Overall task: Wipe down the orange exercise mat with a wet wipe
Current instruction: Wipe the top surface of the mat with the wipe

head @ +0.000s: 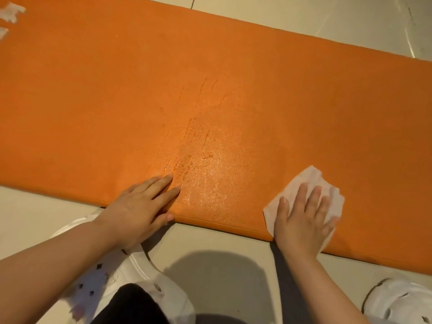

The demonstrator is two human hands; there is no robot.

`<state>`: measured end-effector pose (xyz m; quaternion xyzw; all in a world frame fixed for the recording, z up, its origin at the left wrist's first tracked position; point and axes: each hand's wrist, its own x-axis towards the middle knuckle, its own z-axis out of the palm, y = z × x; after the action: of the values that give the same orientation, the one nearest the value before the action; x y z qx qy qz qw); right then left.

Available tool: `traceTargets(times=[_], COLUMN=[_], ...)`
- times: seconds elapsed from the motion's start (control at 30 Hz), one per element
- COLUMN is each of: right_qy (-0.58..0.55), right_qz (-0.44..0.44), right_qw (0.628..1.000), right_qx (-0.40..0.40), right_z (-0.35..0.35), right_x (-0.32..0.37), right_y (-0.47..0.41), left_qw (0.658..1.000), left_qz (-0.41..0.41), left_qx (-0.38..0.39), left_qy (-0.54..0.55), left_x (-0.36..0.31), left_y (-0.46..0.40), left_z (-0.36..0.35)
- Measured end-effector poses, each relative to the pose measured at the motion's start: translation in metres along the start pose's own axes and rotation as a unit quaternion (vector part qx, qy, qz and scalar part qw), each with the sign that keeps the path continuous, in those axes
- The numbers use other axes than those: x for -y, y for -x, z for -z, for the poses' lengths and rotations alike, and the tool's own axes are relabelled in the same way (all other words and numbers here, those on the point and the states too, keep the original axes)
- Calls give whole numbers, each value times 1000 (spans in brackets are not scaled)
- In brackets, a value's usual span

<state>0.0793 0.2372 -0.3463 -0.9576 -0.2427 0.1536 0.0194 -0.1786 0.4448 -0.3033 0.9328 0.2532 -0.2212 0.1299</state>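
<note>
Right hand [304,216] flat, fingers straight, pressing wet wipe [301,183] on mat's near edge; left hand [142,204] flat, bracing orange exercise mat [210,78] on floor. I read it as partly done: wet streaks [187,146] mid-mat only, left and right stretches look dry. Mat ends cut off; far-left white patches unidentifiable.

A fine pebbled, leather-like texture is shown on the orange mat [117,94], glossy where wetted. The wipe [304,181] is seen as soft, matt, fibrous white material. The floor tiles [222,239] are finished smooth with a slight sheen.
</note>
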Motion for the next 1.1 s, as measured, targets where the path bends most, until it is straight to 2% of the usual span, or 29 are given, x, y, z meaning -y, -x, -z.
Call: traceTargets(times=[0.17, 0.27, 0.37, 0.5, 0.57, 0.67, 0.8, 0.83, 0.9, 1.0, 1.1], right_qy=[52, 75, 85, 89, 96, 77, 55, 58, 78, 80, 59], right_qz=[202, 353, 449, 469, 413, 280, 203, 208, 281, 435, 491], right_qw=[978, 932, 889, 878, 904, 956, 977, 976, 956, 897, 868], right_qx=[8, 18, 35, 39, 51, 26, 12, -6, -26, 16, 38], right_z=[-33, -41, -41, -29, -16, 8, 20, 15, 0, -21, -27], right_x=[79, 120, 144, 162, 163, 143, 105, 103, 109, 134, 166], right_y=[41, 52, 41, 1, -35, -97, -122, -111, -71, -2, 11], left_qw=[992, 979, 968, 972, 969, 968, 966, 966, 967, 956, 945], left_qz=[-2, 48, 91, 134, 158, 184, 189, 188, 183, 201, 226], left_qx=[-64, -110, -149, -129, -110, -80, -100, -102, -107, -151, -159], left_qy=[105, 168, 182, 145, 151, 152, 143, 145, 145, 151, 175], left_x=[-1, -2, 1, 12, 16, 16, 20, 23, 25, 29, 29], left_y=[-3, -9, -14, -21, -26, -33, -38, -39, -43, -55, -68], left_z=[4, 5, 9, 16, 20, 26, 30, 30, 33, 38, 46])
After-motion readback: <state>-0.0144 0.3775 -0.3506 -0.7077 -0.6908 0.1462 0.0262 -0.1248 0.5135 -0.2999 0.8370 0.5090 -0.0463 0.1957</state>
